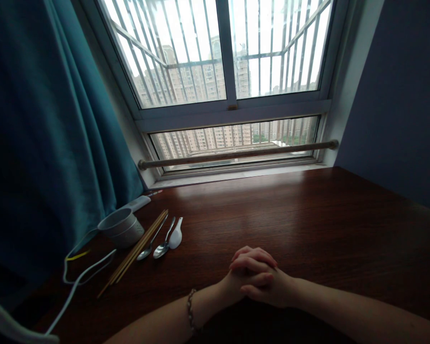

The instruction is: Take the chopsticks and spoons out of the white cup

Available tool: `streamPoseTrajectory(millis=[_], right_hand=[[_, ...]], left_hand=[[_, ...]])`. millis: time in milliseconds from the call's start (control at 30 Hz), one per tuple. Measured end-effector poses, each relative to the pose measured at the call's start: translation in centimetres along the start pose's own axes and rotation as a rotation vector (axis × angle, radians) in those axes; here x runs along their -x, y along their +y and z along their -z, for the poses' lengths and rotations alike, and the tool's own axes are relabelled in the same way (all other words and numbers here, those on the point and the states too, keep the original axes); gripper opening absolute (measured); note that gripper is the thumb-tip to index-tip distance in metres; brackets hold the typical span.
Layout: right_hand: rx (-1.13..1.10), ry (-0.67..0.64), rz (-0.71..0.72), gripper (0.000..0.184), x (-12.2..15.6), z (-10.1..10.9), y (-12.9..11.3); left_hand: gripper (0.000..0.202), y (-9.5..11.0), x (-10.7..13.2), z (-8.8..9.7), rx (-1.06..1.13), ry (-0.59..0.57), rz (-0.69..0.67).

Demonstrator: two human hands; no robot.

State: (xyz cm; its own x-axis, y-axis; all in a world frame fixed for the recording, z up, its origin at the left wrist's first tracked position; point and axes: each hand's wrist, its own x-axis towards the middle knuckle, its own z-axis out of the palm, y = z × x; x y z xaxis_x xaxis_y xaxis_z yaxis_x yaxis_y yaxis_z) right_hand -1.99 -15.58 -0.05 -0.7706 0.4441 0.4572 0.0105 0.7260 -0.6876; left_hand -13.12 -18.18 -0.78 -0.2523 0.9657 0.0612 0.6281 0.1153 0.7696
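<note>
My left hand (235, 282) and my right hand (280, 285) are clasped together over the front of the brown wooden table (294, 215), with their fingers interlaced. Both are closed, and no object shows between them. A chain bracelet (190, 310) circles my left wrist. To the left of my hands lie a white soup spoon (176, 237), a metal spoon (162, 249) and a second, thinner metal spoon (145, 252). Several wooden chopsticks (138, 251) rest side by side beyond the spoons, apart from my hands.
A grey plastic cup-shaped container (123, 230) stands beside the chopsticks. Behind it is a white power strip (138, 203); a white cable (77, 282) loops at the table's left. A blue curtain (82, 119) hangs there. A barred window and horizontal rail (236, 155) are at the back.
</note>
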Motion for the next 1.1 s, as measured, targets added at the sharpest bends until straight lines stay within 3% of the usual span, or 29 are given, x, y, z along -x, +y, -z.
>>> streamPoseTrajectory(millis=[67, 133, 333, 533, 633, 867, 1100], right_hand=[[-0.001, -0.008, 0.005, 0.042, 0.0, 0.0, 0.0], [-0.002, -0.010, 0.012, 0.042, -0.1, 0.1, 0.0], [0.002, -0.001, 0.001, 0.042, 0.0, 0.1, 0.1], [0.016, -0.001, 0.026, 0.041, -0.1, 0.1, -0.1], [0.009, -0.003, 0.007, 0.041, -0.1, 0.0, -0.1], [0.014, 0.010, 0.021, 0.043, -0.1, 0.0, 0.0], [0.003, 0.011, 0.022, 0.042, 0.0, -0.1, 0.0]], left_hand=[[0.014, 0.4, 0.2, -0.5, -0.011, 0.107, 0.067], [0.013, 0.5, 0.3, -0.5, -0.023, 0.139, 0.093], [0.021, -0.5, -0.2, 0.6, -0.029, -0.021, -0.018], [0.013, 0.4, 0.6, -2.0, -0.178, 0.169, 0.070], [0.013, 0.6, 0.7, -2.2, -0.163, 0.144, 0.086], [0.021, -1.4, -0.5, 0.5, -0.057, -0.016, 0.009], [0.019, -1.5, -0.4, 0.2, -0.074, 0.009, 0.022]])
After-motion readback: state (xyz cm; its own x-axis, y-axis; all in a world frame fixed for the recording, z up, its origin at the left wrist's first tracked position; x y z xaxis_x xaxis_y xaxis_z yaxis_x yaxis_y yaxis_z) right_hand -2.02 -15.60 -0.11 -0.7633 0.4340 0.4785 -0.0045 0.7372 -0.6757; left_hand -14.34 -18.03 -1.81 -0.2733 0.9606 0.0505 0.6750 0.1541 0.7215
